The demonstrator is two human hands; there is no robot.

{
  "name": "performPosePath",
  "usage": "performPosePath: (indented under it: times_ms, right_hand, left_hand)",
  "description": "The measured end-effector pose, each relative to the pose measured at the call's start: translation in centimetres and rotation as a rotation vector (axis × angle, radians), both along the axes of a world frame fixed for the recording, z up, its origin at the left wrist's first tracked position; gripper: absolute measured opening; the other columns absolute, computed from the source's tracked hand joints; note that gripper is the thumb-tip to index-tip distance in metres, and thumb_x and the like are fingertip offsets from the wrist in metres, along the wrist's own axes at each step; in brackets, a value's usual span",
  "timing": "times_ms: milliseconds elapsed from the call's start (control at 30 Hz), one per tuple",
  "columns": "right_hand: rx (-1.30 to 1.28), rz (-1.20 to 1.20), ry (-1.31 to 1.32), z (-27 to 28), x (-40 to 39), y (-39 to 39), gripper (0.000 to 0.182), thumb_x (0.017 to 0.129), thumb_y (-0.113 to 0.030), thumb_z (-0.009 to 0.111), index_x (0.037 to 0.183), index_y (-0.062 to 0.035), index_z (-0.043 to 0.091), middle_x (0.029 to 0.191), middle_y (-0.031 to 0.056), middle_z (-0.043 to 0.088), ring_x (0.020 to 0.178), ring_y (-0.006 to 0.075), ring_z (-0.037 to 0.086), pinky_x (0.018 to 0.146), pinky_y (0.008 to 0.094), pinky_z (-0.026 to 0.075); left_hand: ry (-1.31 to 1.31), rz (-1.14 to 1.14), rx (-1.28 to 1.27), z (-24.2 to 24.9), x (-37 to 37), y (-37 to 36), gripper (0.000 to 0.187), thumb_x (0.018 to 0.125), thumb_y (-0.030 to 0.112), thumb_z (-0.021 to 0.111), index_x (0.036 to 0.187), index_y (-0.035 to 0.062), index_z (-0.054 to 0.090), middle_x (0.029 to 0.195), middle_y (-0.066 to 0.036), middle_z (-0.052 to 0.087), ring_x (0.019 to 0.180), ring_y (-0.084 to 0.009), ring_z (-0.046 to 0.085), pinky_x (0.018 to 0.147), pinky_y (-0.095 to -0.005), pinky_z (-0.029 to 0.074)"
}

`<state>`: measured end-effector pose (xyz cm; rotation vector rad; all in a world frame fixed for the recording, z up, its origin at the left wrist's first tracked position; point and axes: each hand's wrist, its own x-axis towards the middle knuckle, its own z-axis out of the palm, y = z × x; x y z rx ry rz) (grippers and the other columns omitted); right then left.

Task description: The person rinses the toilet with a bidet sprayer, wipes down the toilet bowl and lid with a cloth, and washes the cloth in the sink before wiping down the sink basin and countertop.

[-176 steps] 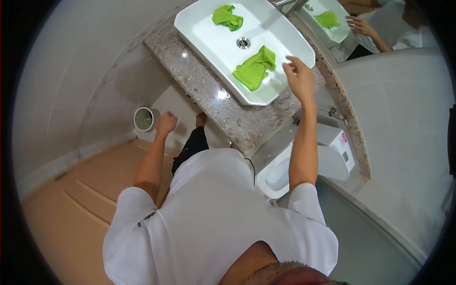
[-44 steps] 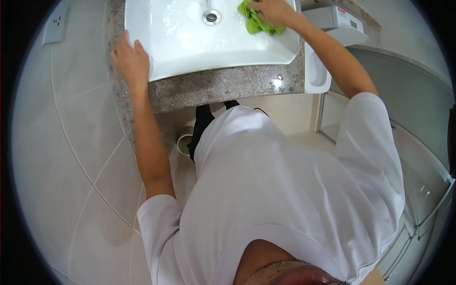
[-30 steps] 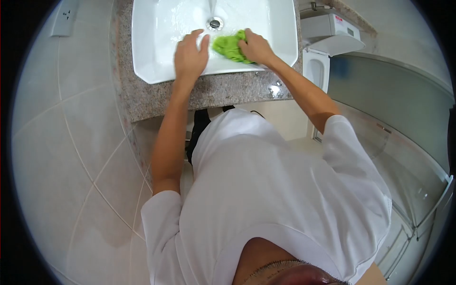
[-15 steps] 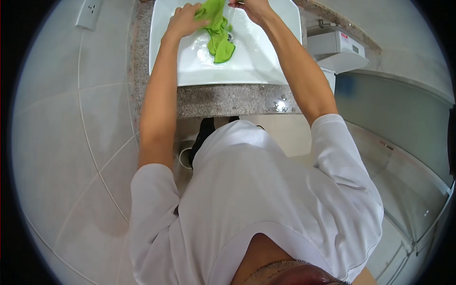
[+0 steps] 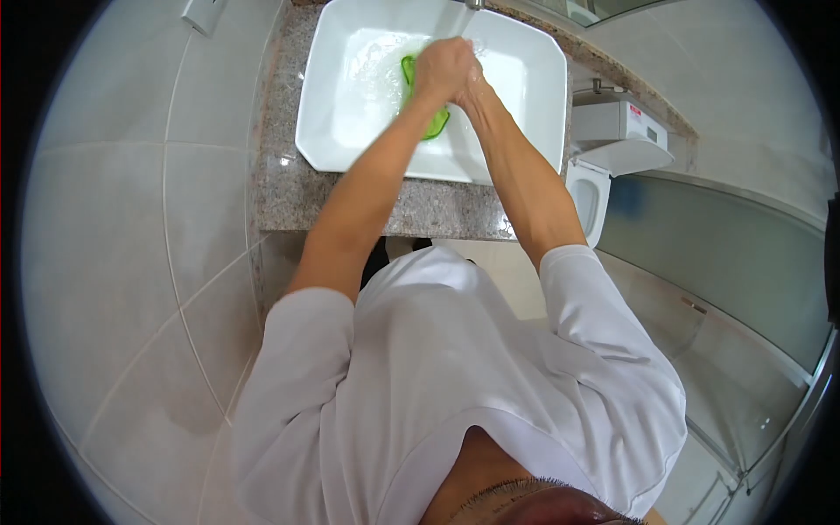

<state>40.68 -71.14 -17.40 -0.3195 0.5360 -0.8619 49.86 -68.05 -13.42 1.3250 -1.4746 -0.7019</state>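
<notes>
Both my hands are bunched together over the white rectangular sink (image 5: 337, 131), under the tap (image 5: 472, 4) at the top edge. My left hand (image 5: 437, 70) and my right hand (image 5: 468, 80) squeeze a green cloth (image 5: 433, 122), of which only a strip above and a tail below my hands show. Water splashes on the basin around the cloth. The sink sits on a speckled granite counter (image 5: 289, 188).
A white toilet with its cistern (image 5: 617, 131) stands right of the counter. A glass shower panel (image 5: 726, 262) runs along the right. A wall socket (image 5: 206, 13) sits at the upper left on the tiled wall.
My hands held the cloth spread and hanging over the basin; now they are clenched together around it under the tap. The view has shifted so the sink sits more to the right.
</notes>
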Motion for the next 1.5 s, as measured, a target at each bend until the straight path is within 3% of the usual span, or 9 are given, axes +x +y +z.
performPosePath:
  times_ms: [367, 567, 733, 833, 1067, 1100, 1267, 1400, 1500]
  right_hand:
    - [-0.228, -0.354, 0.573, 8.4, -7.7, -0.9, 0.015, 0.102, -0.008, 0.058, 0.113, 0.0018, 0.060, 0.111, 0.0140, 0.062, 0.102, 0.0291, 0.064, 0.107, 0.0552, 0.051]
    - [-0.934, -0.345, 1.854, 6.5, -11.0, -1.6, 0.019, 0.092, 0.001, 0.057, 0.105, 0.0014, 0.071, 0.100, 0.0126, 0.072, 0.088, 0.0201, 0.068, 0.081, 0.0337, 0.058]
    - [-0.892, 0.146, 1.618, 3.4, -2.5, 2.9, 0.043, 0.083, -0.031, 0.078, 0.115, -0.0033, 0.073, 0.104, 0.0180, 0.075, 0.102, 0.0324, 0.072, 0.092, 0.0391, 0.055]
    - [-0.817, -0.071, 1.423, 3.4, -1.7, 3.3, 0.030, 0.090, -0.023, 0.073, 0.112, -0.0029, 0.074, 0.092, 0.0110, 0.074, 0.087, 0.0210, 0.069, 0.081, 0.0327, 0.054]
    - [-0.801, -0.137, 1.268, 13.6, -4.4, 0.4, 0.023, 0.100, -0.019, 0.062, 0.111, 0.0006, 0.070, 0.093, 0.0039, 0.070, 0.082, 0.0108, 0.062, 0.074, 0.0279, 0.050]
    - [-0.814, -0.165, 1.301, 15.6, -3.7, 0.5, 0.020, 0.098, -0.021, 0.061, 0.088, -0.0059, 0.069, 0.073, -0.0010, 0.061, 0.063, 0.0093, 0.052, 0.059, 0.0280, 0.042]
    - [-0.747, -0.186, 1.332, 17.2, -5.6, 0.3, 0.023, 0.097, -0.028, 0.065, 0.095, -0.0050, 0.070, 0.073, -0.0021, 0.060, 0.063, 0.0089, 0.051, 0.058, 0.0295, 0.041]
    - [0.001, -0.185, 0.811, 10.9, -4.7, 1.3, 0.028, 0.100, -0.022, 0.059, 0.116, 0.0010, 0.064, 0.102, 0.0098, 0.067, 0.088, 0.0181, 0.064, 0.077, 0.0356, 0.054]
    - [-0.015, -0.325, 0.484, 8.3, -0.9, 2.1, 0.026, 0.103, -0.015, 0.052, 0.118, 0.0042, 0.060, 0.113, 0.0185, 0.064, 0.092, 0.0254, 0.066, 0.082, 0.0378, 0.059]
  left_hand:
    - [-0.382, -0.028, 0.059, -4.3, 10.1, -6.2, 0.048, 0.103, 0.046, 0.055, 0.091, 0.0031, 0.071, 0.102, -0.016, 0.070, 0.097, -0.0424, 0.060, 0.087, -0.0500, 0.048]
    - [-0.415, -0.148, 0.436, -4.9, 11.3, -5.6, 0.046, 0.096, 0.048, 0.067, 0.114, 0.0064, 0.064, 0.115, -0.022, 0.070, 0.114, -0.0377, 0.064, 0.096, -0.0397, 0.050]
    - [0.011, -0.303, 0.218, 1.0, 8.1, -3.3, 0.047, 0.090, 0.031, 0.078, 0.123, 0.0041, 0.057, 0.114, -0.021, 0.069, 0.112, -0.0317, 0.067, 0.094, -0.0395, 0.051]
    - [0.326, -0.440, 0.322, 1.6, 7.9, -3.8, 0.059, 0.086, 0.032, 0.079, 0.133, 0.0018, 0.062, 0.127, -0.019, 0.067, 0.114, -0.0292, 0.065, 0.099, -0.0420, 0.051]
    - [-0.414, -0.480, 0.092, 0.7, 10.7, -2.4, 0.046, 0.086, 0.030, 0.080, 0.117, -0.0026, 0.068, 0.115, -0.024, 0.058, 0.093, -0.0314, 0.063, 0.094, -0.0390, 0.051]
    - [-0.414, -0.482, 0.083, -0.3, 9.9, -2.8, 0.046, 0.086, 0.030, 0.080, 0.117, -0.0026, 0.068, 0.115, -0.024, 0.058, 0.093, -0.0314, 0.063, 0.094, -0.0390, 0.051]
    - [-0.062, -0.182, 0.012, -1.8, 7.0, -4.6, 0.024, 0.094, 0.019, 0.070, 0.106, -0.0010, 0.066, 0.108, -0.022, 0.058, 0.085, -0.0258, 0.062, 0.081, -0.0388, 0.053]
    - [0.233, -0.283, 0.300, 5.4, 6.2, -2.1, 0.019, 0.098, 0.020, 0.064, 0.098, 0.0008, 0.061, 0.088, -0.011, 0.060, 0.079, -0.0195, 0.059, 0.074, -0.0349, 0.051]
    - [0.056, -0.236, -0.031, 2.9, 4.0, -0.8, 0.043, 0.095, 0.028, 0.071, 0.131, 0.0083, 0.058, 0.127, -0.009, 0.062, 0.118, -0.0241, 0.059, 0.100, -0.0360, 0.048]
